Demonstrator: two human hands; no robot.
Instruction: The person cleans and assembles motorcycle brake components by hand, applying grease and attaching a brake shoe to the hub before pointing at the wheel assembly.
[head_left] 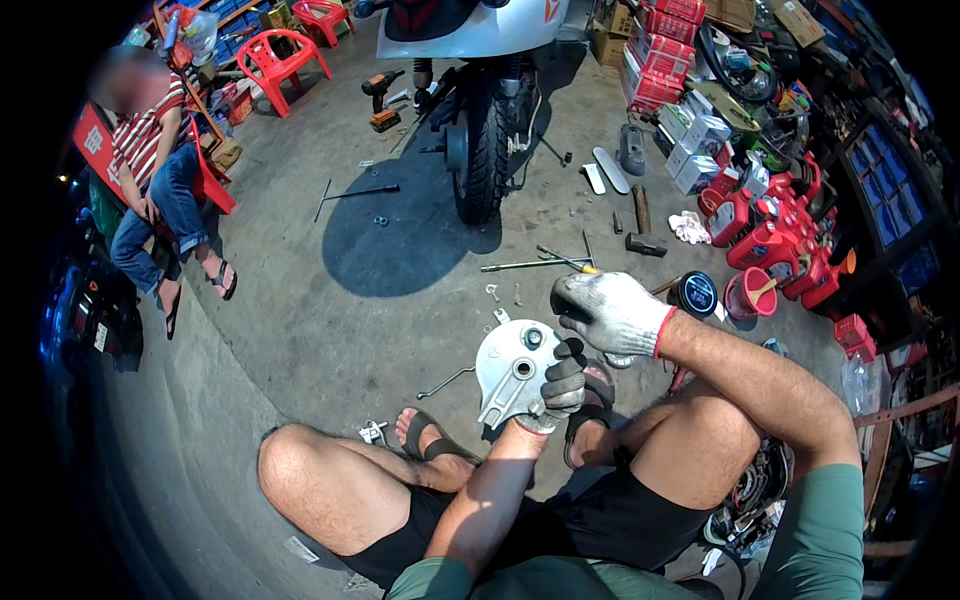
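Observation:
A round silver drum brake plate [507, 365] is tilted up in front of my knees, its cast arm pointing down toward the left. My left hand [565, 385], in a grey-and-white work glove, grips the plate's right edge. Above and right of it my gloved right hand [610, 312] has its fingers curled down. What those fingers hold, if anything, is hidden. Just beyond that hand shows a screwdriver [568, 259] with a yellow handle, partly covered by the glove; I cannot tell whether they touch. A bent metal rod [445, 382] lies left of the plate.
A scooter's rear wheel [482, 150] stands ahead. On the floor are a T-handle wrench [360, 190], a cordless drill [381, 100], a hammer [645, 225] and a round tub [695, 293]. Red jugs [765, 235] crowd the right. A person [160, 170] sits at left.

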